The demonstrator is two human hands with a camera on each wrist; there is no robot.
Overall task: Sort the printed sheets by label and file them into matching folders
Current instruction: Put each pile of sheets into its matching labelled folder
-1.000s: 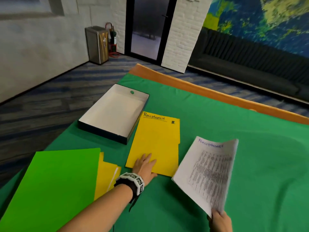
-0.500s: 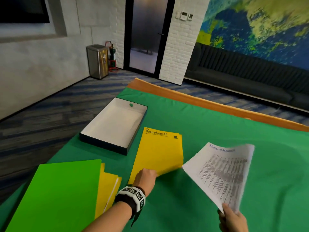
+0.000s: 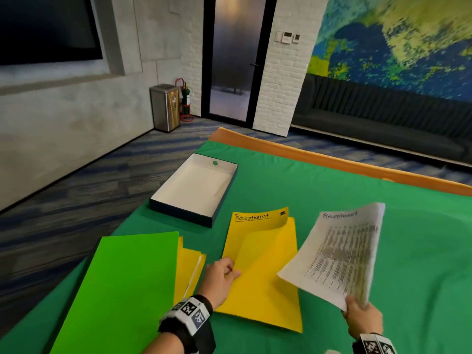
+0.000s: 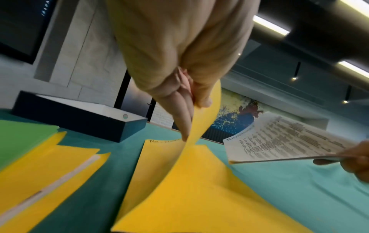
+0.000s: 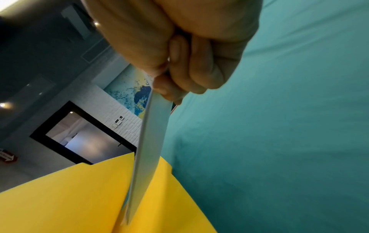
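Head view: your left hand (image 3: 222, 273) pinches the top cover of the yellow card folder labelled "Receptionist" (image 3: 265, 282), bowing it up so the pocket opens. Your right hand (image 3: 362, 319) grips a thin white printed sheet stack (image 3: 342, 251) w/ matching heading by its near corner, just beside the folder, over green cloth tabletop (image 3: 408, 238). Card stiff, matte; paper floppy.

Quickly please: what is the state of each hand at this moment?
Left hand: closed, pinching the front cover of the yellow folder and lifting it.
Right hand: closed, gripping the printed sheets at their near corner.
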